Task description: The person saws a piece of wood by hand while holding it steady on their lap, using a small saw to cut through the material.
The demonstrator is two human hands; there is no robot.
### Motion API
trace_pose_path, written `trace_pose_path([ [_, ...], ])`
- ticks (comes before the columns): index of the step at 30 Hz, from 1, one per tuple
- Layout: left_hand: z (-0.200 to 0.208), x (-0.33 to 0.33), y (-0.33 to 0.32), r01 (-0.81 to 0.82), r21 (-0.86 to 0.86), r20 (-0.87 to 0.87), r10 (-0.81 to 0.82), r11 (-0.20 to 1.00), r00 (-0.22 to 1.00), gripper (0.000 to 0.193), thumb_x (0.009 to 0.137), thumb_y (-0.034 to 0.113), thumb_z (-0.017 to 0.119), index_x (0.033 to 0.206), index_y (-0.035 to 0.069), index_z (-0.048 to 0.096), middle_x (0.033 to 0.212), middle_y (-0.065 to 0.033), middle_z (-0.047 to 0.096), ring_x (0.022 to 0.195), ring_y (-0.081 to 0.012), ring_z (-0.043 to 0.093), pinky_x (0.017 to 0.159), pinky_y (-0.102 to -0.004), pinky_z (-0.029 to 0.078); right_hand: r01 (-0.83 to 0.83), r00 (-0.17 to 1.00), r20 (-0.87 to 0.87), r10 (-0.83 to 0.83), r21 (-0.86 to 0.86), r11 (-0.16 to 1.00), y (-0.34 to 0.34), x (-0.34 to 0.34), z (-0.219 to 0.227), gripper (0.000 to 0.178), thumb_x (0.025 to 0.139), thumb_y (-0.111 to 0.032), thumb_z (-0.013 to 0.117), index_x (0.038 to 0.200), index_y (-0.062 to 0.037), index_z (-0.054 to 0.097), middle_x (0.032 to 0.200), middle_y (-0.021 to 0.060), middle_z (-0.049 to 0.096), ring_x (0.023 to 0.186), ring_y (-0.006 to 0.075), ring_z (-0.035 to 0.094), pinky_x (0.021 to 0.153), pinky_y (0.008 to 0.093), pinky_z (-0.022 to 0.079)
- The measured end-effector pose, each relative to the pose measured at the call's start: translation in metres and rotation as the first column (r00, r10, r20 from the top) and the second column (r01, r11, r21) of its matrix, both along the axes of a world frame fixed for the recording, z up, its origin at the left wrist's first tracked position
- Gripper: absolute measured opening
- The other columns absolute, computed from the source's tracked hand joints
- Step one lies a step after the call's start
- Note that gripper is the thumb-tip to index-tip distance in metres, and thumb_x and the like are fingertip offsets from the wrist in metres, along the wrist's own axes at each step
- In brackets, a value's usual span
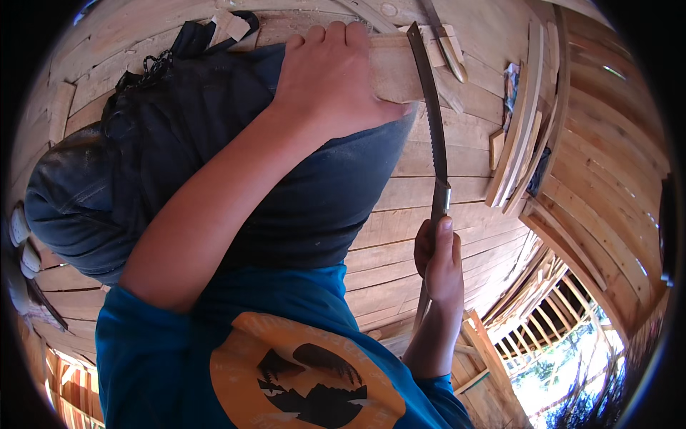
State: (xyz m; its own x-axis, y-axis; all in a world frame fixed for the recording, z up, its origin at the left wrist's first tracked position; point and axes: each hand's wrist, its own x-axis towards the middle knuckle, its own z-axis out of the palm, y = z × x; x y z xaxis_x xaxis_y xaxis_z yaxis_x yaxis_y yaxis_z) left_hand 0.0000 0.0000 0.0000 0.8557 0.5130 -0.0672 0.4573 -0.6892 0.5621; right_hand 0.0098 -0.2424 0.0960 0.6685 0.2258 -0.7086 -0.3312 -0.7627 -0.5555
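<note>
My left hand [325, 79] is wrapped over a short pale wooden board [396, 68], pressing it against my dark-trousered leg. Its fingers curl over the board's far edge and the thumb lies along the near side. In my right hand [443, 259] is a handsaw [431, 114], gripped by its handle, most of which the fingers hide. The narrow, dark, toothed blade points away from me. It crosses by the board's right end, its teeth on the left; whether they touch the wood I cannot tell.
Beyond the board, a long slim tool [444, 44] lies on the plank floor [407, 229] among wood offcuts. Long timber pieces [522, 125] rest along the wooden wall [604, 171] at right. Black straps [189, 39] lie at the far left. A slatted opening [550, 314] is at lower right.
</note>
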Motion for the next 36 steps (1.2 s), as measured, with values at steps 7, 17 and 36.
trace_pose_path([
  [7, -0.005, 0.001, -0.008, -0.025, -0.006, 0.071, 0.026, 1.0, 0.997, 0.084, 0.062, 0.059, 0.077, 0.113, -0.005, 0.056, 0.11, -0.0186, 0.061, 0.107, -0.0314, 0.058, 0.093, -0.0416, 0.042, -0.065, 0.998, 0.024, 0.066, -0.062, 0.996, -0.013, 0.008, -0.001, 0.062, 0.097, -0.065, 0.027, 0.065, -0.0134, 0.039, 0.051, -0.0067, 0.029, 0.041, 0.0035, 0.024, 0.038, 0.0232, 0.015],
  [17, -0.005, -0.001, -0.003, 0.009, -0.001, 0.074, -0.009, 1.0, 0.997, 0.086, 0.062, 0.061, 0.077, 0.112, -0.006, 0.056, 0.109, -0.019, 0.062, 0.106, -0.0321, 0.06, 0.092, -0.042, 0.043, -0.085, 0.991, 0.1, 0.091, -0.058, 0.995, 0.01, 0.015, -0.006, 0.057, 0.103, -0.05, 0.031, 0.062, -0.0118, 0.04, 0.051, -0.0062, 0.029, 0.046, 0.0052, 0.025, 0.043, 0.0263, 0.019],
  [36, -0.011, -0.004, -0.009, -0.004, 0.052, 0.161, -0.005, 0.999, 0.987, 0.082, 0.059, 0.058, 0.078, 0.111, -0.003, 0.059, 0.107, -0.0181, 0.063, 0.104, -0.0316, 0.06, 0.091, -0.0423, 0.044, -0.075, 0.993, 0.087, 0.082, -0.085, 0.994, 0.02, 0.019, -0.012, 0.06, 0.098, -0.063, 0.029, 0.065, -0.0146, 0.04, 0.052, -0.0079, 0.029, 0.041, 0.0033, 0.023, 0.038, 0.0233, 0.015],
])
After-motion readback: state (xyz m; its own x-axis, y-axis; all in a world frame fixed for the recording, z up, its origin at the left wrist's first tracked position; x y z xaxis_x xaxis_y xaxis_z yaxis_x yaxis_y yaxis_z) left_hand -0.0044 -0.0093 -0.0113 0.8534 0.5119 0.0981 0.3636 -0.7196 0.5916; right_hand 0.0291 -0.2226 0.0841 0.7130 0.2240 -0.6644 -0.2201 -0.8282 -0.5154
